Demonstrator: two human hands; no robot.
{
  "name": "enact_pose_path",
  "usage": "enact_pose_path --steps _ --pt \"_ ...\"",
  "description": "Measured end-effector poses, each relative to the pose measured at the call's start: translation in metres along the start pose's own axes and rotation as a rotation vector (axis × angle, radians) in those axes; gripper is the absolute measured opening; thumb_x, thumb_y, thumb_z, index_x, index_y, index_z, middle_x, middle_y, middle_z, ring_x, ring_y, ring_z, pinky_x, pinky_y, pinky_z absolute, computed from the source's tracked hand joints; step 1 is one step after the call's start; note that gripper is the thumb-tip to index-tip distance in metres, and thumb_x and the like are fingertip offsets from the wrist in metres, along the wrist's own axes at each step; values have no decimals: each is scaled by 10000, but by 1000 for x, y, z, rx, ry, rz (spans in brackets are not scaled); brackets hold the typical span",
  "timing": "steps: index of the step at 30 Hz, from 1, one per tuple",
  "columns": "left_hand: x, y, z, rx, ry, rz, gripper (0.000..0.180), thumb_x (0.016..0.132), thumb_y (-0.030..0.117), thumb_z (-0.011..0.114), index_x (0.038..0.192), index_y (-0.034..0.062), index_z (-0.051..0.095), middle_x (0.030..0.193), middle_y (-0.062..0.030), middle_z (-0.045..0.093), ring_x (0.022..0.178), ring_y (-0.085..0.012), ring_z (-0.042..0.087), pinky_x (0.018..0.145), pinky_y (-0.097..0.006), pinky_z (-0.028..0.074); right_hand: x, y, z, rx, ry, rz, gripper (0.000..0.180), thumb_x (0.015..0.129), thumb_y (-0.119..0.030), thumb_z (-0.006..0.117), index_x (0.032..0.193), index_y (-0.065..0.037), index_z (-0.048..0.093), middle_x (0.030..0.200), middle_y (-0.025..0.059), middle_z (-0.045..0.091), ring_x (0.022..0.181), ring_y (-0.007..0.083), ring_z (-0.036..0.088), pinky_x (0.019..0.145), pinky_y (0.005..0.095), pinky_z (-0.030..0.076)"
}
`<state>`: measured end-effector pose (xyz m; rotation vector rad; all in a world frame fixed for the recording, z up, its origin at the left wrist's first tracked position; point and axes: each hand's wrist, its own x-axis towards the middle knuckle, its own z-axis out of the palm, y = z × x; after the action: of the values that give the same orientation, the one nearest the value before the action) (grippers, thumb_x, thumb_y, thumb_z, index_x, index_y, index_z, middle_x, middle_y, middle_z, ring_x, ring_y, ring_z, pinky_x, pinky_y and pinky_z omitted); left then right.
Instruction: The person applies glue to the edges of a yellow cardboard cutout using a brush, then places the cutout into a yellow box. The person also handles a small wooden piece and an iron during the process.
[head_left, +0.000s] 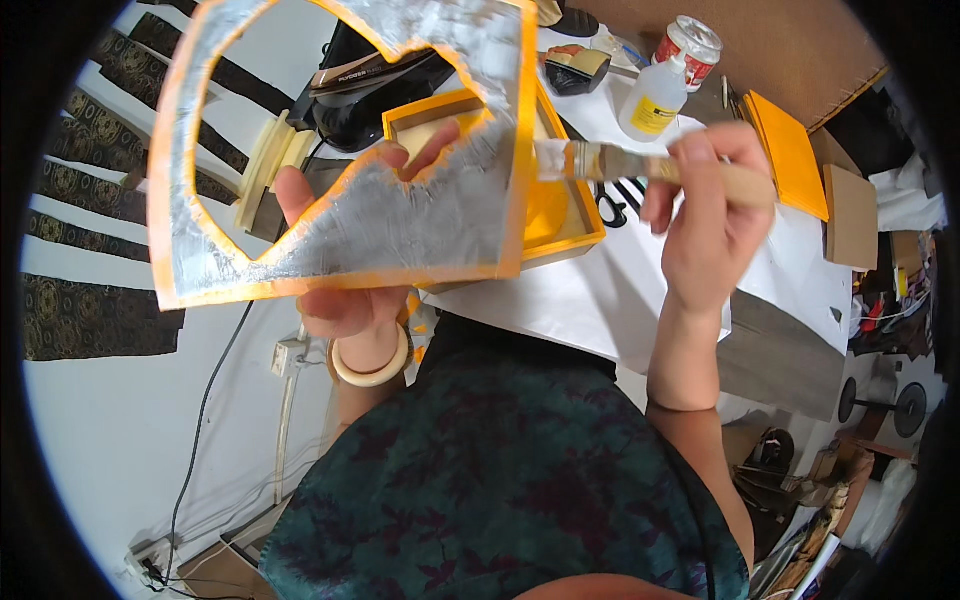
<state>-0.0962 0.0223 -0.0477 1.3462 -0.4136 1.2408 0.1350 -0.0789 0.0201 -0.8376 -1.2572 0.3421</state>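
My left hand (pixel 345 312) holds a square grey sheet (pixel 430 222) with orange edges from below and behind, raised over the table. The sheet has a large irregular cut-out, through which several of my fingertips show. Its grey face looks wet and streaked. My right hand (pixel 708 225) is closed round the wooden handle of a flat brush (pixel 625 164). The whitish bristles meet the sheet's right edge. Part of an open orange-rimmed box (pixel 570 247) lies below the sheet, which hides the rest of it.
White paper (pixel 640 300) covers much of the table. Scissors (pixel 611 208), a squeeze bottle (pixel 652 103) and a can (pixel 694 45) stand or lie beyond the brush. A black appliance (pixel 375 98) is at the far left. Dark patterned strips (pixel 95 315) hang at left; an orange panel (pixel 787 150) is right.
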Motion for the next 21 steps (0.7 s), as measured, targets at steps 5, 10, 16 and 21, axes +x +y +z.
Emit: enact_pose_path --steps 5,10,16,21 --pt "-2 0 0 -13 1 -13 776 927 649 588 1589 426 249 1551 -197 382 1408 -632 252 1139 -725 255 4 7 8 91 0 136 265 1025 -99 548 821 56 615 841 106 576 522 119 563 446 245 432" --pt "0 2 -2 6 18 -15 782 925 656 584 1591 424 243 1557 -192 379 1410 -632 250 1129 -723 277 4 2 -12 -327 -117 -392 90 880 -1 681 815 59 662 782 136 694 608 208 644 548 300 510" --pt "1 -1 2 -7 48 -6 767 924 647 592 1582 405 281 1535 -216 403 1403 -635 261 1130 -731 257 -11 -24 -4 -271 -456 -357 240 700 -59 841 905 -14 726 697 56 680 565 204 634 512 300 448" --pt "-3 -3 2 -35 60 5 763 908 642 620 1567 365 352 1494 -259 447 1384 -651 284 1133 -747 220 2 -14 -10 -239 -252 -256 46 858 29 666 898 43 683 834 139 708 629 193 657 528 266 493"
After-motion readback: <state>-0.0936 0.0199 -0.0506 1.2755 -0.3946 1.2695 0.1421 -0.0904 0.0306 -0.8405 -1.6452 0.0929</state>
